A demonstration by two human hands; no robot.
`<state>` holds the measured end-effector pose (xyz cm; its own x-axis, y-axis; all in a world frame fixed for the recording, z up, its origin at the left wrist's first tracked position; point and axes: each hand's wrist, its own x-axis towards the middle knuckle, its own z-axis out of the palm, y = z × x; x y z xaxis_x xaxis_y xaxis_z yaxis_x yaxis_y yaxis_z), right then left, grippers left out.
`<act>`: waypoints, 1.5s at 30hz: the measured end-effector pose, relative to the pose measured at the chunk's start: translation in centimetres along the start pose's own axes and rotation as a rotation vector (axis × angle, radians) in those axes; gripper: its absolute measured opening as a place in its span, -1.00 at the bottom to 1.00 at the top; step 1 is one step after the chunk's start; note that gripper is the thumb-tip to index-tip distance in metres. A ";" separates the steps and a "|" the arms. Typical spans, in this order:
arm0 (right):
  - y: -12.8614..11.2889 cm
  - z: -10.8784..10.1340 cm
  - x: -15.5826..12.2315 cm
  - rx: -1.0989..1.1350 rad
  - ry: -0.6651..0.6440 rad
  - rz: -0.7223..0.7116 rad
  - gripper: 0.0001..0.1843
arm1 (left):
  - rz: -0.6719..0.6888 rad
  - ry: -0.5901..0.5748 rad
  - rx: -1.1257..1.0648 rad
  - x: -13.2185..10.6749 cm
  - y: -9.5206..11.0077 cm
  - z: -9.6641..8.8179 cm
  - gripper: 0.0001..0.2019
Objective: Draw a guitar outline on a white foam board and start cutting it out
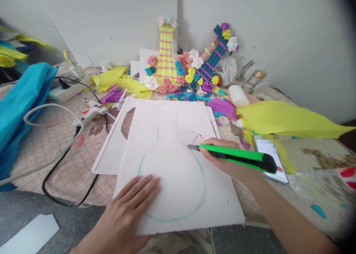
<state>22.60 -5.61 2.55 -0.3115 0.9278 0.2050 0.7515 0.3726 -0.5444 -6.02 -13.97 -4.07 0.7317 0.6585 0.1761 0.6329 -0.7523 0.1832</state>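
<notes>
A white foam board lies in front of me, with a round-bodied, long-necked outline drawn on it in green. My left hand rests flat on the lower left of the board, fingers stretched out across the outline. In my right hand is a green box cutter, held along its body. Its blade is out, and the tip is at the green line where the neck meets the round body on the right. Whether the blade has entered the board I cannot tell.
Behind stand a yellow flower-trimmed instrument shape and a blue one. Another white board with a cutout lies under mine. A glue gun and cables are at left; a phone and yellow crepe paper at right.
</notes>
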 end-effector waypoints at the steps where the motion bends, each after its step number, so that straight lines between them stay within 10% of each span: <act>1: -0.1 0.0 0.0 -0.005 0.007 -0.006 -0.89 | 0.007 -0.007 0.004 -0.1 -0.1 0.1 -0.23; 45: 0.2 0.2 -2.8 -0.033 0.111 0.064 -0.89 | -0.028 -0.001 0.051 0.0 0.2 0.3 -0.23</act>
<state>23.46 -8.11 1.75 -0.1975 0.9450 0.2607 0.7871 0.3113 -0.5325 -5.81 -14.11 -4.37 0.7138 0.6794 0.1703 0.6652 -0.7337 0.1389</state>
